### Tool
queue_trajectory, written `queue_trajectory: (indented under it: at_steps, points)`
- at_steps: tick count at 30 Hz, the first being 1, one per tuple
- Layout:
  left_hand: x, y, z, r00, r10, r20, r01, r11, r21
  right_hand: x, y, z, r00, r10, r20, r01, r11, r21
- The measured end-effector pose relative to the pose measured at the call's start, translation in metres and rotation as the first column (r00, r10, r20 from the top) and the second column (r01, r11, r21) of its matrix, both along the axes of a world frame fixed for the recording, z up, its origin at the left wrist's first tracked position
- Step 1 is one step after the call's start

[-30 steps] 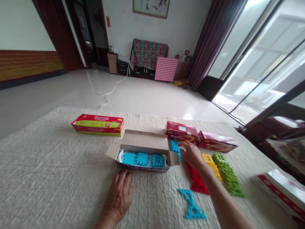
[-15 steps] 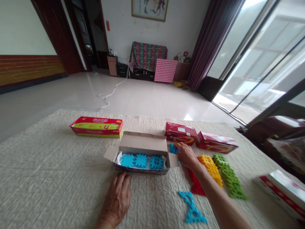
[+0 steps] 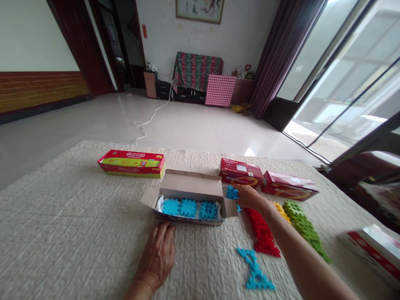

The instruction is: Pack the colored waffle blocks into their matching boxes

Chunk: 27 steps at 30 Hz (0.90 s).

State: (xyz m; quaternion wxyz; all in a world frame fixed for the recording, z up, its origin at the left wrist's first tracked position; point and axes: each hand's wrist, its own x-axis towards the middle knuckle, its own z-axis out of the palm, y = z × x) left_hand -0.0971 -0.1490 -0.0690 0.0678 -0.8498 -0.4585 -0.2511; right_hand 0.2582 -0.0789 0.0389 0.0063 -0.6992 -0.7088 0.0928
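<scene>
- Blue triangular lattice pieces (image 3: pixel 256 271): nearest, on the quilted mat (image 3: pixel 93 241).
- Left hand (image 3: pixel 159 252): open, palm down on mat, fingertips by the open carton's (image 3: pixel 190 180) front edge.
- Red (image 3: pixel 263 233), yellow (image 3: pixel 281 211) and green lattice pieces (image 3: pixel 304 225): rows at right (yellow partly behind the forearm).
- Carton: holds three blue square blocks (image 3: pixel 188 207).
- Right hand (image 3: pixel 250 196): at a blue lattice block (image 3: pixel 231 192) by carton's right flap; fingers hidden, can't tell if gripping.
- Two dark red boxes (image 3: pixel 239 166): just beyond.

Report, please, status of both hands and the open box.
Left hand at near side of open box. Right hand at blue piece, grip unclear. Three blue squares inside; flaps not covering them.
</scene>
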Motion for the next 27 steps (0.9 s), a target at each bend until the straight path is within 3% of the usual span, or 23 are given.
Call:
queue_trajectory:
  at_steps: [5, 9, 13, 15, 18, 20, 23, 27]
  points:
    - [0.002, -0.001, 0.004, 1.000, 0.004, 0.000, -0.004, 1.000, -0.004, 0.003, 0.013, 0.006, 1.000, 0.014, 0.021, -0.010, 0.985, -0.172]
    - [0.002, -0.002, 0.008, 1.000, 0.008, 0.013, -0.008, 1.000, -0.015, 0.001, 0.005, 0.019, 0.998, -0.036, 0.050, 0.041, 0.993, -0.106]
    - [0.004, -0.003, 0.008, 0.999, 0.018, 0.031, -0.017, 0.999, -0.038, -0.014, -0.009, 0.049, 0.996, -0.089, 0.031, 0.088, 0.996, 0.030]
    - [0.004, -0.003, 0.007, 0.999, 0.017, 0.032, -0.015, 0.999, -0.048, -0.038, -0.015, 0.062, 0.998, -0.069, -0.013, 0.070, 0.993, 0.090]
    - [0.005, -0.003, 0.007, 0.999, 0.029, 0.043, -0.026, 0.997, -0.076, -0.095, -0.020, 0.068, 0.990, 0.077, -0.115, -0.058, 0.985, 0.160]
    - [0.006, -0.003, 0.007, 0.998, 0.039, 0.052, -0.034, 0.995, -0.092, -0.137, -0.020, 0.063, 0.957, 0.200, -0.211, -0.151, 0.962, 0.228]
    - [0.006, -0.003, 0.008, 0.996, 0.044, 0.073, -0.036, 0.994, -0.103, -0.184, -0.016, 0.050, 0.934, 0.282, -0.220, -0.231, 0.945, 0.233]
    - [0.007, -0.003, 0.010, 0.994, 0.044, 0.101, -0.031, 0.992, -0.125, -0.206, -0.006, 0.036, 0.929, 0.299, -0.217, -0.245, 0.938, 0.246]
